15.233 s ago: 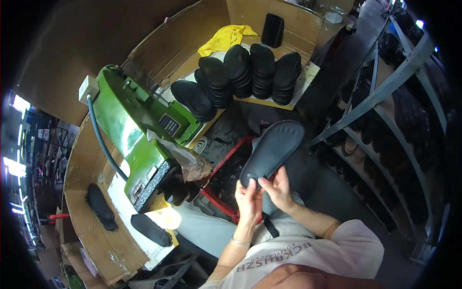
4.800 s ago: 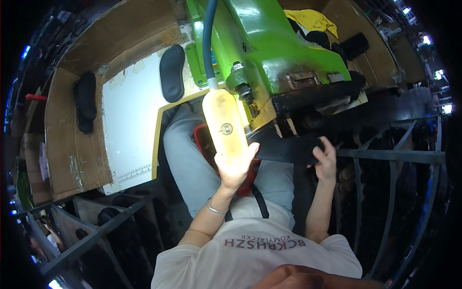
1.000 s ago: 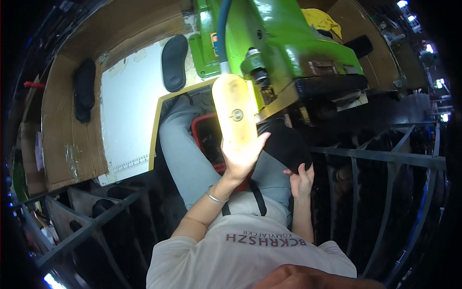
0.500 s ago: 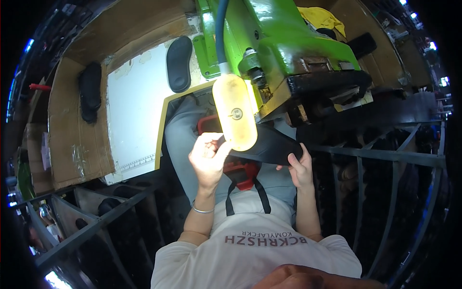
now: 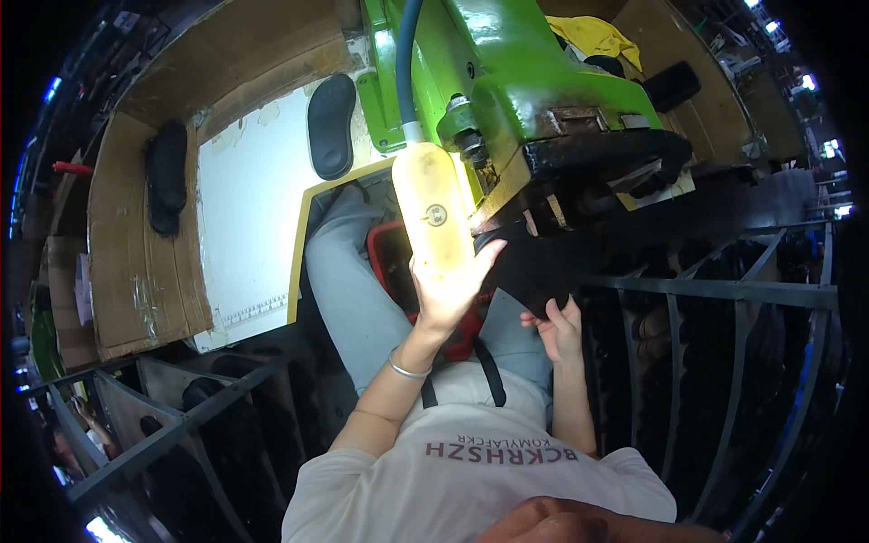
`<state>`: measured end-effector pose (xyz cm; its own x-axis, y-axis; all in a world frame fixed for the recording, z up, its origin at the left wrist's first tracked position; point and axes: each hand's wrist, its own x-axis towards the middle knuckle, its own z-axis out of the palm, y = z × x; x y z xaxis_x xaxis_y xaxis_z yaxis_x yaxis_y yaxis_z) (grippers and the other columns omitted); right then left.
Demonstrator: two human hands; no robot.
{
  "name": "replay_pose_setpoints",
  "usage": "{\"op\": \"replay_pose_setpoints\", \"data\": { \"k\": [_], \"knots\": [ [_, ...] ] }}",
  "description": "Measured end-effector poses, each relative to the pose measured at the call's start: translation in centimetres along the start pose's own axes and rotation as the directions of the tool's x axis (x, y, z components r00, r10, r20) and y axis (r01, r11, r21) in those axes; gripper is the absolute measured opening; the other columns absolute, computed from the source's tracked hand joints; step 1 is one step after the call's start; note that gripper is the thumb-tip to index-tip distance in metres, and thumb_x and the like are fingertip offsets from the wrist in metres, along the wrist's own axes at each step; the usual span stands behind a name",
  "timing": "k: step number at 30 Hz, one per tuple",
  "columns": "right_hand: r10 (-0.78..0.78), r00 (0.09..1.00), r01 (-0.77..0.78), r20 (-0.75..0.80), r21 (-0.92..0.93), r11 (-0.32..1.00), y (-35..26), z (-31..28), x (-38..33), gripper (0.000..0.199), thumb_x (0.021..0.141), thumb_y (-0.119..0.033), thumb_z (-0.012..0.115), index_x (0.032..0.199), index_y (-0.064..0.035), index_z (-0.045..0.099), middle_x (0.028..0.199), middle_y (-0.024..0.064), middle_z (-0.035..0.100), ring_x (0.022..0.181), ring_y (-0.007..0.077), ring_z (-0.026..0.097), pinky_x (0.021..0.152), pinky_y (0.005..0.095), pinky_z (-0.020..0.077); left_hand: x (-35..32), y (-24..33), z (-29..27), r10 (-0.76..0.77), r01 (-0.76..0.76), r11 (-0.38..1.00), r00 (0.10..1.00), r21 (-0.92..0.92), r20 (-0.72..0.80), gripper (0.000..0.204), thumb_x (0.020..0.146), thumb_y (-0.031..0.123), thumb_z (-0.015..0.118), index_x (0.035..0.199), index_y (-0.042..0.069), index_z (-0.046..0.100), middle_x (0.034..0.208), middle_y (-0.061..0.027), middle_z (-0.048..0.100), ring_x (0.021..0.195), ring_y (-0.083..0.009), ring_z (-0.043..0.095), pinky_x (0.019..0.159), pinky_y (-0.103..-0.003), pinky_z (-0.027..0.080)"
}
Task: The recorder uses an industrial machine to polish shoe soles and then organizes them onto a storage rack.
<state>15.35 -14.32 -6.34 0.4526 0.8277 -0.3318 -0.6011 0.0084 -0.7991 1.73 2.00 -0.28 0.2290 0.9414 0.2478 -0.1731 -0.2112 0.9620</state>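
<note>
A broad black flat piece (image 5: 534,267) lies under the head of the green machine (image 5: 543,100); its exact kind is unclear in the dark. My right hand (image 5: 559,330) pinches its lower edge between thumb and fingers. Left of it, my left hand (image 5: 450,291) reaches up beneath a glowing yellow oval lamp (image 5: 432,204). Its thumb stretches out toward the black piece, apart from the fingers, which the lamp mostly hides. Whether that hand touches the piece cannot be made out.
A black insole (image 5: 330,127) rests on the white board (image 5: 244,208), and dark insoles (image 5: 167,178) lean on the cardboard wall (image 5: 136,244). Metal racks (image 5: 715,290) stand at both sides. A red container (image 5: 387,249) shows between my legs. A yellow cloth (image 5: 593,41) lies behind the machine.
My left hand has let go of its pinch at the piece's left end and moved right with its thumb spread. The black piece has shifted right, further under the machine head.
</note>
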Motion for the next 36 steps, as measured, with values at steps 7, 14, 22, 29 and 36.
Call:
{"op": "replay_pose_setpoints", "data": {
  "k": [7, 14, 22, 29, 36],
  "knots": [
    [-0.089, 0.995, 0.093, 0.039, -0.101, 0.991, -3.5, 1.5, -0.9, 0.021, 0.089, -0.014, 0.053, 0.101, 0.0019, 0.049, 0.079, 0.0166, 0.061, 0.054, 0.0199, 0.06, 0.046, 0.0285, 0.0497, -0.4, -1.1, -2.0, 0.052, -0.046, 0.997, 0.992, 0.054, -0.112, 0.043, 0.068, 0.001, 0.08, 0.104, -0.003, 0.057, 0.089, -0.0061, 0.06, 0.082, -0.0135, 0.058, 0.076, -0.027, 0.048],
    [0.046, 0.992, -0.043, 0.119, -0.034, 0.999, -1.8, 1.9, 1.0, 0.03, 0.087, -0.01, 0.059, 0.113, 0.0006, 0.049, 0.097, 0.0123, 0.063, 0.075, 0.0196, 0.063, 0.059, 0.0331, 0.0532, -2.1, -0.2, -3.2, -0.191, 0.15, 0.955, 0.971, -0.256, -0.143, 0.03, 0.074, -0.002, 0.074, 0.097, -0.003, 0.054, 0.09, -0.0071, 0.061, 0.083, -0.0115, 0.059, 0.078, -0.026, 0.049],
    [0.24, 0.953, -0.233, 0.186, -0.057, 0.971, 3.6, -0.2, 0.3, 0.026, 0.089, -0.02, 0.06, 0.108, -0.0019, 0.058, 0.1, 0.0096, 0.064, 0.09, 0.0186, 0.061, 0.077, 0.0325, 0.0487, -1.5, -0.7, 0.2, -0.21, 0.213, 0.96, 0.977, -0.182, 0.035, 0.027, 0.071, -0.007, 0.074, 0.09, 0.0, 0.056, 0.081, -0.0054, 0.062, 0.073, -0.0086, 0.059, 0.068, -0.021, 0.05],
    [0.261, 0.937, -0.275, 0.231, 0.029, 0.961, 3.7, 2.0, -2.8, 0.03, 0.089, -0.019, 0.059, 0.106, 0.0062, 0.057, 0.097, 0.0173, 0.063, 0.081, 0.0236, 0.063, 0.07, 0.0338, 0.0513, 0.4, -1.9, 1.9, -0.06, 0.057, 0.997, 0.997, -0.061, -0.048, 0.029, 0.075, 0.002, 0.075, 0.1, 0.003, 0.06, 0.077, 0.0033, 0.059, 0.061, -0.0004, 0.048, 0.054, -0.014, 0.038],
    [0.02, 0.998, -0.026, -0.058, -0.108, 0.994, -4.1, 1.4, -3.0, 0.03, 0.081, -0.009, 0.057, 0.107, 0.0058, 0.054, 0.084, 0.0126, 0.062, 0.057, 0.0175, 0.058, 0.043, 0.0256, 0.0436, -1.0, -0.7, 0.3, -0.128, 0.118, 0.983, 0.989, -0.139, -0.071, 0.03, 0.072, 0.002, 0.077, 0.097, -0.003, 0.062, 0.083, -0.0015, 0.063, 0.069, -0.0071, 0.055, 0.068, -0.021, 0.047]
  ]
}}
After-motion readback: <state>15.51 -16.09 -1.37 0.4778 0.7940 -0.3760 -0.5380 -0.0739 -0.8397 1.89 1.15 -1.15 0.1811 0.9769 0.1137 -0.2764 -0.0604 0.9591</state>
